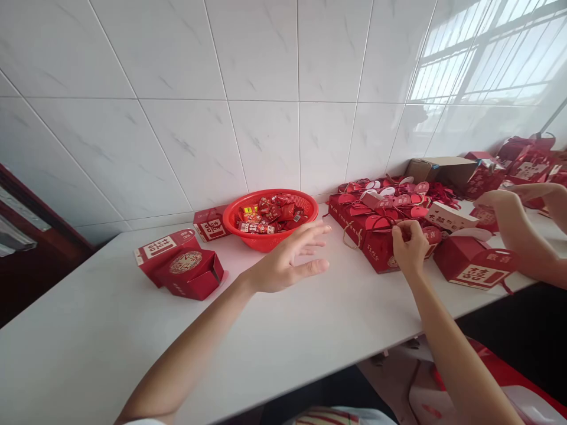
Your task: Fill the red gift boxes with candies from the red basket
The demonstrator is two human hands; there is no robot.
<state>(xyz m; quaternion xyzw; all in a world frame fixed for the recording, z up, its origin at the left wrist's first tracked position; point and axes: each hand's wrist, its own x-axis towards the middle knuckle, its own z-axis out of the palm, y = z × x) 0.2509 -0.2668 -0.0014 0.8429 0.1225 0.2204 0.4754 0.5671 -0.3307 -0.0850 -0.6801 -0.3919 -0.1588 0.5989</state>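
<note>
My left hand (283,265) hangs open and empty just in front of the basket (261,242), while my right hand (411,248) seems to pinch a cord (381,221) at the box (375,248) beside it, which a hard tug could drag askew.

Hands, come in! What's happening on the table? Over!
Left hand open, near the red basket. Right hand pinching at red ribbon. Another person's hand off to the right. Over.
</note>
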